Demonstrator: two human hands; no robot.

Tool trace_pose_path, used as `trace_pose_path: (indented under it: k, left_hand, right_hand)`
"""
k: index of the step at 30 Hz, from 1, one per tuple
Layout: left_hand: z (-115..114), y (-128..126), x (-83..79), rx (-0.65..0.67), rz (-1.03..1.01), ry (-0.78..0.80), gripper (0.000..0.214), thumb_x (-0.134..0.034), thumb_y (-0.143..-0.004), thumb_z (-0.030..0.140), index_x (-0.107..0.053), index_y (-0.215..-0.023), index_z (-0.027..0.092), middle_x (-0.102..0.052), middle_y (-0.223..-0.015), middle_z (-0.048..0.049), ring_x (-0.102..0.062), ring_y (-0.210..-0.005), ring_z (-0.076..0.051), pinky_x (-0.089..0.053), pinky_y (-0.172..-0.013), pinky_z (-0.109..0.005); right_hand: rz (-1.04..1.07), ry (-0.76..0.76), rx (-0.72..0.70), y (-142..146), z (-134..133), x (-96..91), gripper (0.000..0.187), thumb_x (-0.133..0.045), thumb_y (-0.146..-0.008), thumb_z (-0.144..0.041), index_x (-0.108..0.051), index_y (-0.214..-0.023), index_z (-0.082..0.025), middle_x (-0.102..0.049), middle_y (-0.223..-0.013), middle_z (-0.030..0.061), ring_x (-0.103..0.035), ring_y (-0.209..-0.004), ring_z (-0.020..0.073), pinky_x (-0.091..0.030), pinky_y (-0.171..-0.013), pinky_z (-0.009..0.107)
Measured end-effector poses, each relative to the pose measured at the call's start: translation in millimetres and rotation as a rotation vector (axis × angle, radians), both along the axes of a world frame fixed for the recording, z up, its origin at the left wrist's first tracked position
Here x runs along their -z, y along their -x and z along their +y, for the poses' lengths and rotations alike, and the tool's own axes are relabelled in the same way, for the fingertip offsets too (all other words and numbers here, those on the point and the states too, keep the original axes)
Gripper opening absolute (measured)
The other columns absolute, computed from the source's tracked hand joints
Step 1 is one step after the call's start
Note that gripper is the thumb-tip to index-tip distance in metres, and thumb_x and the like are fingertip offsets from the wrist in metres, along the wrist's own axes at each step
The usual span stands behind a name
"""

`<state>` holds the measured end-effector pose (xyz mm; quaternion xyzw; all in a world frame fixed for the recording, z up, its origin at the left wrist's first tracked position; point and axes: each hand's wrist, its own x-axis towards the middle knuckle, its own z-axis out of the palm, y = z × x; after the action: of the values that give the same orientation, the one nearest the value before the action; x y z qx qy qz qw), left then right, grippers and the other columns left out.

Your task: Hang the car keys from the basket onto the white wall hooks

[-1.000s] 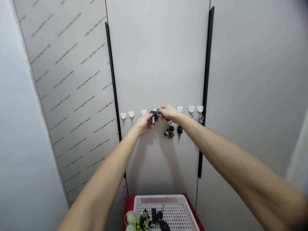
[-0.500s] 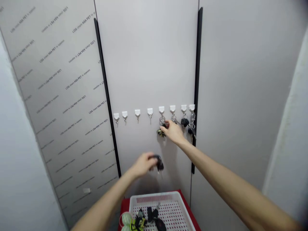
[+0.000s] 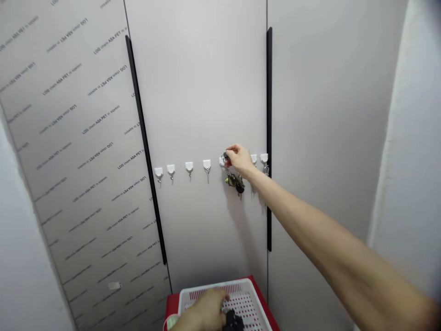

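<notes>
My right hand [image 3: 240, 158] is raised to the row of white hooks, its fingers pinched on the ring of a bunch of keys [image 3: 234, 180]. The bunch hangs below the fingers, right in front of a hook [image 3: 221, 162]; whether the ring is still on that hook I cannot make out. Down at the white plastic basket [image 3: 253, 305], my left hand [image 3: 210, 309] is over the near part, smeared by motion. Dark keys [image 3: 233, 320] lie against its fingers, and I cannot tell whether it grips them.
Four hooks, among them one [image 3: 206, 164], carry nothing on the left of the panel. Other keys hang at the right hook [image 3: 263, 158], partly behind my forearm. Black vertical handles [image 3: 269, 138] flank the panel. The basket stands on a red surface [image 3: 172, 303].
My left hand has gone down from in front of the panel with black keys to the basket. My right hand has risen, lifting the bunch's ring up to hook height.
</notes>
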<state>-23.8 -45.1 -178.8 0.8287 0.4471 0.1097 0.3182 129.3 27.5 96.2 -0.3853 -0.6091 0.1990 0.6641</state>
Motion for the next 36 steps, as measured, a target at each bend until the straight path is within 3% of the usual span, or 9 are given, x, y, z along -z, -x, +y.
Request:
trace_pose_path:
  k: [3,7,10,13,20,23,27,32,36]
  left_hand:
    - [18,-6,-52.7,-0.216,-0.303,-0.129,0.037,-0.044,-0.060,0.018,-0.044,-0.097,0.012,-0.049,-0.094,-0.0092,-0.044,-0.082,-0.015,-0.033,-0.073,-0.027]
    - [38,-16,-133.8,-0.328,-0.858,-0.177,0.052,-0.052,-0.056,0.026,-0.035,-0.104,0.015,-0.043,-0.104,-0.0089,-0.044,-0.085,-0.013,-0.036,-0.069,-0.023]
    - [41,-23,-153.5,-0.378,-0.969,-0.068,0.039,-0.051,-0.056,0.030,-0.045,-0.091,0.013,-0.054,-0.081,-0.0063,-0.050,-0.067,-0.011,-0.037,-0.058,-0.021]
    - [37,-23,-127.9,-0.306,-0.968,0.144,0.028,-0.046,-0.059,0.032,-0.050,-0.078,0.012,-0.054,-0.059,-0.0012,-0.047,-0.047,-0.008,-0.034,-0.046,-0.020]
    - [16,-14,-21.4,-0.198,-0.580,0.403,0.018,-0.043,-0.059,0.026,-0.049,-0.068,0.012,-0.050,-0.051,0.0019,-0.040,-0.038,-0.005,-0.026,-0.039,-0.017]
    - [12,-17,-6.4,-0.126,-0.421,0.426,0.019,-0.042,-0.060,0.024,-0.049,-0.073,0.012,-0.048,-0.051,0.0026,-0.043,-0.041,-0.007,-0.027,-0.040,-0.018]
    - [28,-31,-38.2,-0.168,-0.418,0.201,0.023,-0.045,-0.059,0.022,-0.050,-0.079,0.012,-0.049,-0.054,0.0022,-0.042,-0.049,-0.007,-0.031,-0.047,-0.019]
    - [70,-74,-126.1,-0.337,-0.623,-0.097,0.035,-0.049,-0.057,0.028,-0.047,-0.088,0.011,-0.052,-0.070,-0.0041,-0.045,-0.060,-0.010,-0.033,-0.055,-0.021]
    - [89,-117,-172.2,-0.498,-0.797,-0.193,0.034,-0.056,-0.050,0.027,-0.049,-0.079,0.012,-0.053,-0.067,-0.0038,-0.046,-0.059,-0.010,-0.033,-0.056,-0.021]
  right_hand:
    - [-0.139,0.186,-0.227,7,-14,-9.2,0.007,-0.040,-0.062,-0.009,-0.041,-0.064,-0.015,-0.041,-0.043,-0.0057,-0.040,-0.032,0.0046,-0.037,-0.035,0.020]
    - [-0.056,0.240,-0.398,15,-31,7.0,0.008,-0.039,-0.063,-0.009,-0.039,-0.066,-0.016,-0.041,-0.042,-0.0072,-0.039,-0.032,0.0033,-0.039,-0.038,0.020]
    - [-0.085,0.283,-0.444,14,-37,37.3,0.005,-0.040,-0.063,-0.011,-0.040,-0.065,-0.016,-0.040,-0.042,-0.0077,-0.039,-0.031,0.0033,-0.037,-0.036,0.018]
    - [-0.120,0.372,-0.457,6,-43,80.7,0.004,-0.041,-0.063,-0.014,-0.041,-0.067,-0.016,-0.042,-0.043,-0.0075,-0.040,-0.032,0.0032,-0.035,-0.036,0.017]
    - [-0.314,0.653,-0.557,4,-70,214.2,0.003,-0.041,-0.060,-0.012,-0.042,-0.062,-0.014,-0.036,-0.040,-0.0091,-0.032,-0.033,0.0015,-0.028,-0.035,0.014]
    - [-0.420,0.680,-0.471,-3,-69,246.9,0.009,-0.038,-0.058,-0.008,-0.044,-0.061,-0.014,-0.032,-0.038,-0.0097,-0.026,-0.032,0.0012,-0.024,-0.035,0.014]
    - [-0.488,0.586,-0.278,-35,-53,218.3,0.011,-0.036,-0.062,-0.014,-0.047,-0.063,-0.014,-0.044,-0.044,-0.0048,-0.040,-0.040,0.0060,-0.033,-0.044,0.019]
    - [-0.258,0.029,0.530,-80,-28,113.5,0.027,-0.040,-0.064,-0.029,-0.047,-0.087,-0.017,-0.052,-0.087,0.0057,-0.047,-0.078,0.0144,-0.035,-0.070,0.028]
    - [-0.376,0.105,0.683,-90,-10,75.0,0.041,-0.044,-0.061,-0.033,-0.041,-0.099,-0.017,-0.054,-0.083,0.0073,-0.049,-0.073,0.0174,-0.036,-0.066,0.030]
